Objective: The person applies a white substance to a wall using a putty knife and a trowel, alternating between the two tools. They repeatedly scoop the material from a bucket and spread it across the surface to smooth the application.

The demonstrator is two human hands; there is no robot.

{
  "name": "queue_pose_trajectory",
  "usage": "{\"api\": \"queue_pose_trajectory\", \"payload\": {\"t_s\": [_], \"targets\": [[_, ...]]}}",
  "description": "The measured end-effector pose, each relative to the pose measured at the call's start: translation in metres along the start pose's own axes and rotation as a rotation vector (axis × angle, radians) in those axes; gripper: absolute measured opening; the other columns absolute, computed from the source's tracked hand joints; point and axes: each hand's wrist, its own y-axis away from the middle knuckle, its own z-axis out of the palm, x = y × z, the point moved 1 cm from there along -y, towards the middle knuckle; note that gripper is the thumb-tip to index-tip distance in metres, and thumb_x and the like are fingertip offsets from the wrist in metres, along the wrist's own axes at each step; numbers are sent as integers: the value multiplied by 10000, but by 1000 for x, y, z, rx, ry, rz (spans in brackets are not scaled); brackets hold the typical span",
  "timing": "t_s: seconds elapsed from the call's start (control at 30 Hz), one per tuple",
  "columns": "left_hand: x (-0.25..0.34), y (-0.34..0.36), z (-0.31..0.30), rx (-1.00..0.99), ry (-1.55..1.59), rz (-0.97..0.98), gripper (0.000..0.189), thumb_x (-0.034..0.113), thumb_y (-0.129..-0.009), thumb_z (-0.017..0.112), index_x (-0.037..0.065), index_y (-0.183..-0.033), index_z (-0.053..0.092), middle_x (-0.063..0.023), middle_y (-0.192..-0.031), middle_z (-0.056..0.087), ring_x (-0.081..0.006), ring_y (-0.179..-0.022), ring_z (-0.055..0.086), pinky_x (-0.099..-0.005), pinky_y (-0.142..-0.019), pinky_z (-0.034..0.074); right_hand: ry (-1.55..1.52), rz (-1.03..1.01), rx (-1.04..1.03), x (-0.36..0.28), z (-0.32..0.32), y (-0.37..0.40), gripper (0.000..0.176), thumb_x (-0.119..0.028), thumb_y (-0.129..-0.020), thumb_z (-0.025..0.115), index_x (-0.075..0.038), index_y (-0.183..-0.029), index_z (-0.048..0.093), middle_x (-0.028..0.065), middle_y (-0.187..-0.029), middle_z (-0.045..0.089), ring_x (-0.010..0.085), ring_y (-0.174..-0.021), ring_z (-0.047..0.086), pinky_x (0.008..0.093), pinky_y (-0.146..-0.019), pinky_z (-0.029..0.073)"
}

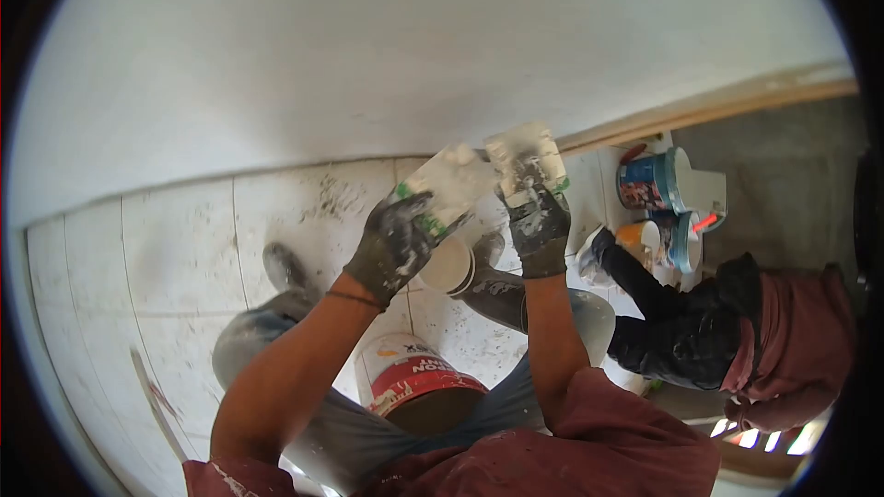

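My left hand, in a dark, white-smeared glove, is closed on a flat putty knife with white paste on its blade and green at its edge. To its right, my right hand, gloved too, grips a second flat putty knife smeared with paste. The two blades nearly meet, in front of the white wall. Below them is a small white container on the floor. A red and white paint bucket stands between my legs.
The tiled floor is spattered. At the right, several paint buckets stand near a wooden strip along the wall edge. Another person in dark trousers and a maroon top is close by on the right.
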Motion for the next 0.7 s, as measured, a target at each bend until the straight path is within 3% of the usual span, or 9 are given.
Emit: {"api": "queue_pose_trajectory", "payload": {"t_s": [0.07, 0.17, 0.2, 0.3, 0.33, 0.5, 0.6, 0.63, 0.7], "targets": [[-20, -13, 34, 442, -617, 374, 390, 152, -990, 415, -54, -1321, 393, -217, -1292, 504, -243, -1137, 568, -357, -962, 509, -22, -97, 4, -13, -2, 2, 364, 45, -839, 615, 21, -1192, 532, 130, -1094, 609, 238, -980, 625, 371, -858, 547], [-23, -16, 36, 415, -1120, 297, 396, 96, -995, 376, -51, -1362, 350, -209, -1341, 469, -287, -1244, 481, -362, -1082, 396, -48, -169, -137, -25, 22, 16, 321, 27, -853, 609, 26, -1168, 546, 123, -1101, 615, 223, -981, 626, 357, -869, 544], [-26, -21, 38, 402, -517, 315, 406, 84, -992, 371, -49, -1374, 337, -207, -1337, 474, -292, -1233, 491, -373, -1071, 410, 173, -277, -155, -25, 21, 20, 308, 15, -857, 609, 27, -1160, 552, 112, -1091, 622, 202, -963, 630, 336, -852, 542], [-27, -20, 36, 361, -1154, 318, 403, 90, -995, 366, -49, -1372, 341, -201, -1343, 471, -281, -1238, 487, -370, -1078, 401, 227, -185, -85, -20, 24, 35, 273, -29, -872, 609, 21, -1137, 574, 78, -1056, 648, 144, -909, 637, 281, -798, 531], [-26, -21, 33, 390, -793, 335, 401, 68, -983, 396, -47, -1365, 353, -197, -1334, 480, -276, -1225, 498, -367, -1063, 419, 255, -224, -108, -8, 23, 37, 265, -61, -880, 609, 2, -1136, 589, 57, -1019, 663, 127, -876, 640, 257, -735, 516], [-25, -19, 44, 374, -897, 352, 385, -2, -939, 469, -53, -1317, 417, -172, -1296, 519, -256, -1175, 540, -362, -1013, 465, 969, -415, -269, 35, -12, 37, 261, -150, -899, 620, -27, -1128, 611, 17, -952, 660, 73, -781, 601, 226, -661, 483], [-8, -12, 41, 476, -814, 495, 398, 27, -935, 475, -23, -1328, 432, -174, -1210, 583, -270, -1113, 588, -392, -942, 499, 640, -54, -132, -9, 25, 64, 262, -177, -907, 599, -16, -1113, 605, 44, -964, 655, 134, -786, 641, 263, -701, 520], [5, -9, 40, 517, -945, 519, 379, 32, -931, 485, -8, -1307, 472, -156, -1177, 615, -251, -1081, 611, -387, -908, 511, 177, 242, 62, -12, 37, 67, 253, -162, -909, 585, 9, -1096, 587, 70, -977, 655, 162, -786, 646, 267, -712, 530], [5, -9, 63, 171, -2954, 661, 332, 39, -912, 497, -3, -1237, 547, -150, -1130, 648, -258, -1019, 645, -363, -864, 523, 1349, -552, -349, -8, 5, 59, 277, -163, -903, 579, 34, -1096, 565, 95, -963, 652, 158, -797, 640, 272, -717, 533]]}}
